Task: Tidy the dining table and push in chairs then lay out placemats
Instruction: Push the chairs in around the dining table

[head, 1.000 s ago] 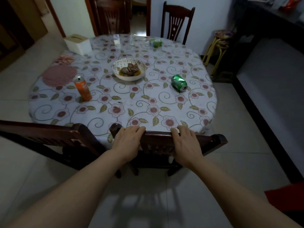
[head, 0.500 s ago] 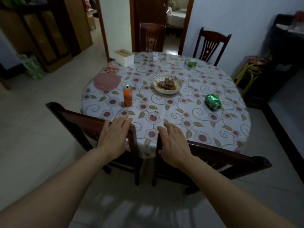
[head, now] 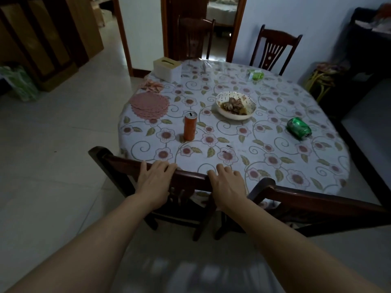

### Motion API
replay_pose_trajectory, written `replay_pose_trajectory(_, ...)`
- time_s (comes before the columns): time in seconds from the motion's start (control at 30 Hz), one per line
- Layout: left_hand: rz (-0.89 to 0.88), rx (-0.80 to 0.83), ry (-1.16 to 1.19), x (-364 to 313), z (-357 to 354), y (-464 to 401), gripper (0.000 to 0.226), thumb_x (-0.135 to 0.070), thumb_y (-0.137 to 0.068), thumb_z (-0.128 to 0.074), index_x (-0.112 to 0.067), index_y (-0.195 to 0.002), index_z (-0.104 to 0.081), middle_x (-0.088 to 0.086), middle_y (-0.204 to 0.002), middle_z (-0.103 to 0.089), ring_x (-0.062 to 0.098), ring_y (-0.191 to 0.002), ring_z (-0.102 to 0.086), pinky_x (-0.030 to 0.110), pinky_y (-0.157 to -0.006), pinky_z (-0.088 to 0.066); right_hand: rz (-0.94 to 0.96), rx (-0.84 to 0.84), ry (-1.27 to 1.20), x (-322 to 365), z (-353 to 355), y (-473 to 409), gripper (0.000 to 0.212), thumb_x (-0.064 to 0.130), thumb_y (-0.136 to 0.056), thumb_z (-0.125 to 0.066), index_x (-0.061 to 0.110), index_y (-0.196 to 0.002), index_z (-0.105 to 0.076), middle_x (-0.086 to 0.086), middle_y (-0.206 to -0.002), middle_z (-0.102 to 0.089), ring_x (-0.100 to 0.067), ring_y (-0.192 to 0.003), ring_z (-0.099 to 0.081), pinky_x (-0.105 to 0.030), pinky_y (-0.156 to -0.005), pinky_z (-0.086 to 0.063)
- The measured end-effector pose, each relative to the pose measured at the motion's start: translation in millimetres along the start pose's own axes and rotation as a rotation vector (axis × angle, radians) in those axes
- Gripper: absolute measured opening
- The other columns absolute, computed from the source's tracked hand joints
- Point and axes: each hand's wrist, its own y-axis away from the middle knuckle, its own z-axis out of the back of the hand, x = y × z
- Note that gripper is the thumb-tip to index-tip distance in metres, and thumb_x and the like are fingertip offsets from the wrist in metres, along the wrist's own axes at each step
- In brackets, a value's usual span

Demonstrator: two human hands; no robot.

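From the head view I take the scene from the left. A stack of pink round placemats (head: 149, 105) sits near the left edge of the desk (head: 317, 166), not yet laid out; I judge it waits there until the cloth is cleared. Just right of it an orange can (head: 189, 125) stands upright, and a tissue box (head: 167, 68) rests at the far-left rim.

Nearer me, the near-left chair (head: 118, 163) has its top rail close against the desk edge. My left hand (head: 153, 182) lies on that rail with the fingers draped forward over it, a loose grip rather than a tight one; whether the fingertips hook under the far side I cannot tell. My right hand (head: 228, 187) rests on the same rail near its right end, fingers likewise curved over the wood, nothing else in its grip. Two hands spread along the rail make sense for pushing the chair straight in without it swinging.

Further right, a bowl (head: 235, 105) of leftovers sits mid-desk, a green can (head: 299, 128) lies on its side, and a green packet (head: 255, 74) lies at the far rim. The near-right chair (head: 317, 199) stands angled beside the first, its back seemingly a little off the desk, so I judge it may need pushing in too.
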Motion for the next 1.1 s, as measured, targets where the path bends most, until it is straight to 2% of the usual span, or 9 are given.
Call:
replay_pose_trajectory(0.13,0.011,-0.017,0.001,13,-11,-20,0.052,-0.024,-0.079,-0.063,-0.026,-0.125,-0.038,-0.001,-0.127,-0.046,0.021,-0.122,-0.039,0.045,-0.105,-0.024,-0.063,0.064,0.030,-2,0,-9,0.045,0.013,-0.086,-0.063,0.011,-0.125,-0.043,-0.013,-0.120,-0.045,-0.031,-0.105,-0.050,-0.036,-0.072,-0.038)
replay_pose_trajectory(0.3,0.058,-0.117,0.040,7,-22,-32,0.030,-0.009,-0.075,-0.061,-0.020,-0.100,-0.050,0.001,-0.106,-0.056,0.025,-0.105,-0.049,0.042,-0.094,-0.032,0.002,0.052,-0.007,-17,-3,-16,0.038,0.011,-0.082,-0.066,0.010,-0.116,-0.049,-0.012,-0.113,-0.048,-0.030,-0.096,-0.054,-0.035,-0.066,-0.037)
replay_pose_trajectory(0.43,0.026,-0.275,0.108,-6,-36,-30,0.031,0.002,-0.058,-0.071,-0.015,-0.082,-0.058,0.006,-0.082,-0.059,0.030,-0.085,-0.055,0.042,-0.078,-0.033,0.030,0.033,0.029,-34,-1,-12,0.030,0.008,-0.085,-0.060,0.009,-0.114,-0.052,-0.012,-0.110,-0.052,-0.031,-0.093,-0.057,-0.034,-0.063,-0.035)
replay_pose_trajectory(0.57,0.025,-0.290,0.115,-24,-38,-29,0.039,0.007,-0.054,-0.070,-0.016,-0.085,-0.060,0.002,-0.081,-0.059,0.028,-0.086,-0.054,0.037,-0.074,-0.024,0.037,0.021,0.061,-49,5,-7,0.024,0.006,-0.084,-0.058,0.011,-0.107,-0.055,-0.010,-0.101,-0.061,-0.031,-0.092,-0.061,-0.032,-0.064,-0.036)
replay_pose_trajectory(0.73,-0.013,-0.313,0.123,-30,-37,-36,0.039,0.007,-0.054,-0.070,-0.016,-0.083,-0.059,0.000,-0.079,-0.058,0.027,-0.082,-0.053,0.037,-0.075,-0.026,0.062,0.006,0.075,-60,4,-4,0.020,0.008,-0.085,-0.057,0.013,-0.104,-0.055,-0.009,-0.095,-0.062,-0.030,-0.085,-0.061,-0.032,-0.062,-0.035)
replay_pose_trajectory(0.87,-0.029,-0.319,0.119,-26,-38,-36,0.037,0.004,-0.057,-0.071,-0.016,-0.085,-0.059,0.002,-0.082,-0.058,0.028,-0.085,-0.052,0.036,-0.075,-0.024,0.079,-0.035,0.087,-60,0,-5,0.023,0.006,-0.085,-0.054,0.013,-0.106,-0.053,-0.003,-0.073,-0.047,-0.029,-0.071,-0.048,-0.032,-0.060,-0.032)
replay_pose_trajectory(0.93,-0.018,-0.311,0.112,-25,-38,-35,0.036,0.001,-0.059,-0.072,-0.015,-0.088,-0.059,0.003,-0.086,-0.059,0.028,-0.088,-0.052,0.039,-0.078,-0.028,0.087,-0.052,0.078,-59,-4,-5,0.024,0.006,-0.085,-0.054,0.012,-0.108,-0.051,-0.005,-0.082,-0.052,-0.027,-0.076,-0.045,-0.033,-0.062,-0.032)
replay_pose_trajectory(1.0,-0.002,-0.300,0.084,-26,-37,-35,0.038,0.000,-0.060,-0.073,-0.015,-0.092,-0.059,0.005,-0.088,-0.059,0.030,-0.090,-0.052,0.041,-0.079,-0.031,0.094,-0.064,0.078,-60,-9,-3,0.029,0.010,-0.086,-0.055,0.013,-0.115,-0.048,-0.008,-0.101,-0.056,-0.027,-0.092,-0.048,-0.033,-0.068,-0.034)
replay_pose_trajectory(1.1,0.029,-0.203,0.037,-33,-29,-32,0.038,-0.009,-0.072,-0.066,-0.018,-0.108,-0.054,0.005,-0.104,-0.057,0.028,-0.102,-0.048,0.042,-0.089,-0.030,0.111,-0.070,0.104,-61,-15,-1,0.040,0.015,-0.086,-0.056,0.014,-0.124,-0.043,-0.010,-0.114,-0.053,-0.028,-0.104,-0.045,-0.035,-0.085,-0.036)
